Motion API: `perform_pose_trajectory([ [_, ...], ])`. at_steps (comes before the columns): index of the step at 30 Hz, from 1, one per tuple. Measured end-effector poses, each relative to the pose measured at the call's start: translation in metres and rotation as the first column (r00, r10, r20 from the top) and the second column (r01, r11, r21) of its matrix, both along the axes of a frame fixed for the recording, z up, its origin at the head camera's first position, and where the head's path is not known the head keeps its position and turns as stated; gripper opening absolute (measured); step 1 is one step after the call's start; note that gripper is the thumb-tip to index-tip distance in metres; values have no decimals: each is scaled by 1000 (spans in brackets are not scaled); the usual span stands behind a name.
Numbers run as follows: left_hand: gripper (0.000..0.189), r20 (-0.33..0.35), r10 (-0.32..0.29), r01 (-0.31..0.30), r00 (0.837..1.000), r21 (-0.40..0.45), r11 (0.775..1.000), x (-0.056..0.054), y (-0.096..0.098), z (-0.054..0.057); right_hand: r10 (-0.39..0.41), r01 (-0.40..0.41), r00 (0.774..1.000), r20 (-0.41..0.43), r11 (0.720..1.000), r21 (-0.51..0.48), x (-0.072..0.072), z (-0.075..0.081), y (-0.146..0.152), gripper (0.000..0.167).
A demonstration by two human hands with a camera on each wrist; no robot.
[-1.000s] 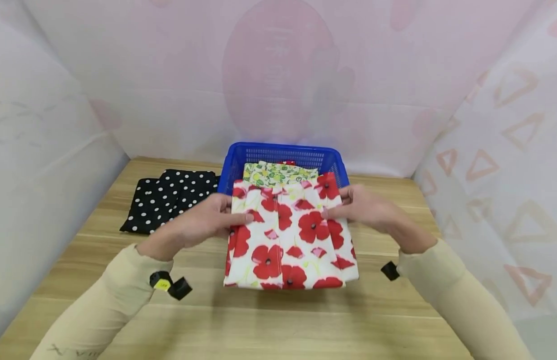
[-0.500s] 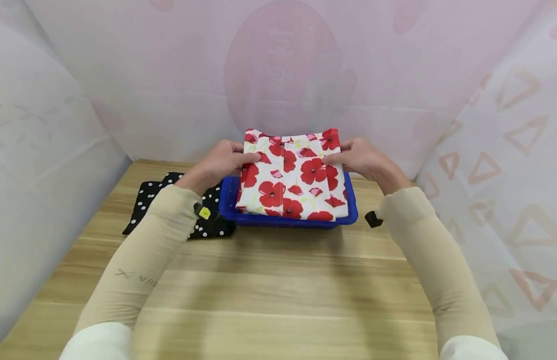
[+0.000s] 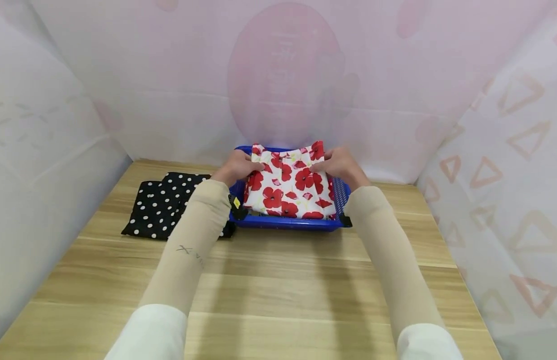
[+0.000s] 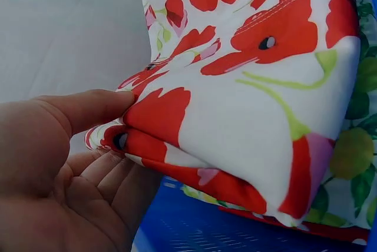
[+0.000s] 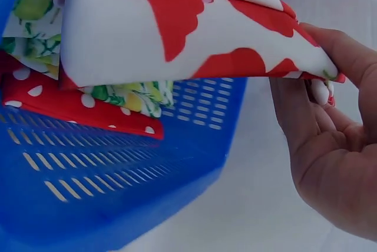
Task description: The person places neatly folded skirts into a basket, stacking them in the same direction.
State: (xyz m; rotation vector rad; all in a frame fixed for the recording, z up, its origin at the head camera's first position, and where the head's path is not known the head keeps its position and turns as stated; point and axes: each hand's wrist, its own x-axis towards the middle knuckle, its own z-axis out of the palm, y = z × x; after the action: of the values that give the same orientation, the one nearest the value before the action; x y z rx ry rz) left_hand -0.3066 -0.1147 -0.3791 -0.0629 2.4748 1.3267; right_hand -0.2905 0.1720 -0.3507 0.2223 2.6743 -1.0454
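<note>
A folded white garment with red poppies (image 3: 289,187) lies inside the blue plastic basket (image 3: 287,223), its far edge raised. My left hand (image 3: 237,167) pinches its left edge, thumb on top and fingers beneath, as the left wrist view shows. At the opposite edge my right hand (image 3: 343,165) pinches the cloth the same way. Under the poppy garment in the right wrist view sit a folded cloth with a green and yellow fruit print (image 5: 138,96) and a red cloth with white dots (image 5: 76,110).
A folded black cloth with white polka dots (image 3: 157,207) lies on the wooden table (image 3: 278,290), left of the basket and partly behind my left forearm. A pale printed sheet (image 3: 179,120) hangs behind the basket, with more on both sides.
Both hands have carried the poppy garment forward from in front of the basket, over its rim, then lowered it inside. It now covers the fruit-print cloth in the head view.
</note>
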Motion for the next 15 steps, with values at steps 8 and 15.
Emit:
perform_pose_trajectory([
  [8, 32, 45, 18, -15, 999, -73, 997, 0, 11, -17, -68, 68, 998, 10, 998, -17, -2, -24, -2, 46],
  [15, 28, 46, -13, 19, 999, -137, 990, 8, 12, -8, -109, 109, 994, -5, 994, -27, 0, -35, 4, 29],
])
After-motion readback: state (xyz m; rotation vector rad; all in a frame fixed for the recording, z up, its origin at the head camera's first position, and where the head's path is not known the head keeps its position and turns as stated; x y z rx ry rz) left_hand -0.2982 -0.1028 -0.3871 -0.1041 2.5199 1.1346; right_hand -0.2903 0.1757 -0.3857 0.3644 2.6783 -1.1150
